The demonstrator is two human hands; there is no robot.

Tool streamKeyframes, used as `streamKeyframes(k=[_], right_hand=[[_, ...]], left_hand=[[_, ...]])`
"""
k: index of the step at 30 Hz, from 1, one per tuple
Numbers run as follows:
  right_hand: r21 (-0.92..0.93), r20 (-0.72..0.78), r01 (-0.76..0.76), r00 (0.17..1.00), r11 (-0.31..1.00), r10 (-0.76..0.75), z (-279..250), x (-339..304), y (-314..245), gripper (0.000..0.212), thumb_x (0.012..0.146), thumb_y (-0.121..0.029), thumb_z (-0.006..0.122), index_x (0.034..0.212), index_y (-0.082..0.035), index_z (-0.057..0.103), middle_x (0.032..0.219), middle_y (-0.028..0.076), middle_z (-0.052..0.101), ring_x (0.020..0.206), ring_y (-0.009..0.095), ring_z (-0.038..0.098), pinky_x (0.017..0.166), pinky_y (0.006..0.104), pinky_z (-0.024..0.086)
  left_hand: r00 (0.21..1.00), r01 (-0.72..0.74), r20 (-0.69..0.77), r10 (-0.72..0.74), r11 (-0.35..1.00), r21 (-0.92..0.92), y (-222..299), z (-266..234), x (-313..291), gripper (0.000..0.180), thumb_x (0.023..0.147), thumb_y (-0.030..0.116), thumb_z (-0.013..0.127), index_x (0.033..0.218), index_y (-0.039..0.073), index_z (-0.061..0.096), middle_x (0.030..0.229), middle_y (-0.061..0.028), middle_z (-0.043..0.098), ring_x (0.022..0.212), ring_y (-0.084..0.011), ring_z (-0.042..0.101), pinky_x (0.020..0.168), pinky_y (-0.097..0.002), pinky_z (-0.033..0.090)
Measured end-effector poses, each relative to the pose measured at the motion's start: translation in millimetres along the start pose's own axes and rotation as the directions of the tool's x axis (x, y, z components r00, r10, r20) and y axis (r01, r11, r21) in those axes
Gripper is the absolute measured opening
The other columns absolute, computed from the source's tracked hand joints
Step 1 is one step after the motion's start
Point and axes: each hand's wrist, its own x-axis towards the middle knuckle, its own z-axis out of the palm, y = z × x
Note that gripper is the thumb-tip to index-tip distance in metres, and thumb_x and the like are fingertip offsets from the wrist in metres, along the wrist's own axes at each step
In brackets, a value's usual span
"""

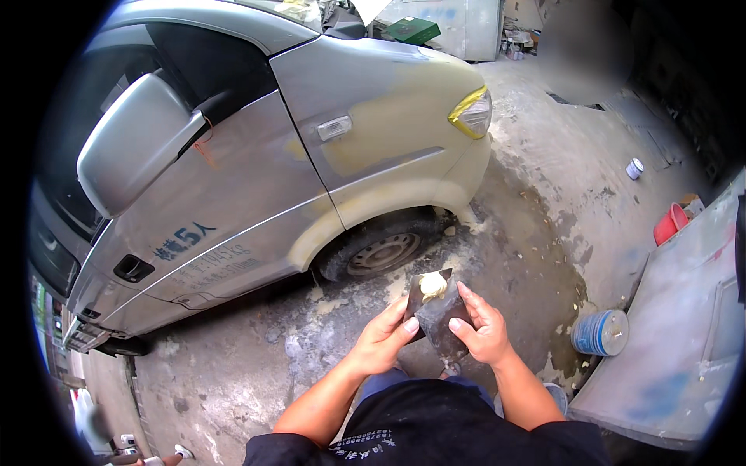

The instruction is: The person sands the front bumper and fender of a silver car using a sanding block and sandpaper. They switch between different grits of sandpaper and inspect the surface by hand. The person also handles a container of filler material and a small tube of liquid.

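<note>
Low in front of me, my left hand (383,338) grips a dark flat putty spreader (416,301) between thumb and fingers. A lump of cream-coloured putty (433,285) sits near its upper end. My right hand (486,328) pinches a second dark flat spreader (446,326), which overlaps the first one just below the lump. Beyond both hands stands a silver van (241,163). Its front fender (381,101) carries dull yellowish filler patches that run down round the wheel arch. Yellow tape edges the headlight (472,113).
The van's front wheel (385,255) is just past my hands. To the right are a blue-banded bucket (600,332), a large grey panel (676,349), a red basin (670,224) and a small white can (635,168). The concrete floor (233,373) is stained. Another person's shoe (183,451) shows at lower left.
</note>
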Motion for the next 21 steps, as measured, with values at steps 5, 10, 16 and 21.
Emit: streamKeyframes(k=[5,10,16,21], right_hand=[[0.253,0.002,-0.068,0.998,0.965,0.069,-38.6,-30.6,-16.3,0.061,0.087,0.001,0.059,0.141,0.007,0.032,0.135,0.018,0.049,0.125,0.021,0.047,0.105,0.0316,0.035],[0.471,0.029,-0.153,0.987,0.869,0.158,-54.0,-52.1,-28.1,0.063,0.09,0.0,0.057,0.144,0.006,0.025,0.129,0.016,0.054,0.117,0.017,0.052,0.1,0.0296,0.039],[0.396,0.015,-0.098,0.995,0.913,0.101,-70.3,-51.4,-38.0,0.063,0.089,-0.001,0.057,0.143,0.007,0.025,0.134,0.017,0.049,0.122,0.018,0.048,0.102,0.0296,0.037],[0.217,-0.017,0.019,1.0,0.976,-0.015,-91.9,-44.6,-44.6,0.063,0.089,-0.003,0.059,0.142,0.009,0.028,0.142,0.019,0.04,0.131,0.021,0.04,0.108,0.0317,0.03]], left_hand=[[0.994,-0.04,0.106,-0.003,0.916,0.399,5.7,49.5,10.9,0.039,0.095,0.005,0.051,0.133,0.0,0.045,0.117,-0.01,0.054,0.11,-0.0205,0.052,0.094,-0.032,0.042],[0.98,-0.184,0.168,0.106,0.799,0.572,0.8,86.5,19.3,0.04,0.092,0.002,0.051,0.131,0.003,0.045,0.108,-0.017,0.053,0.102,-0.0344,0.054,0.086,-0.038,0.045],[0.985,-0.145,0.167,0.047,0.747,0.649,-2.5,107.1,19.5,0.031,0.09,0.001,0.052,0.121,0.001,0.05,0.104,-0.0202,0.055,0.096,-0.0382,0.057,0.082,-0.0394,0.046],[0.996,0.092,-0.04,-0.085,0.819,0.566,-17.0,103.9,18.7,0.035,0.092,-0.001,0.048,0.127,0.0,0.048,0.115,-0.0162,0.059,0.104,-0.026,0.058,0.089,-0.0328,0.046]])
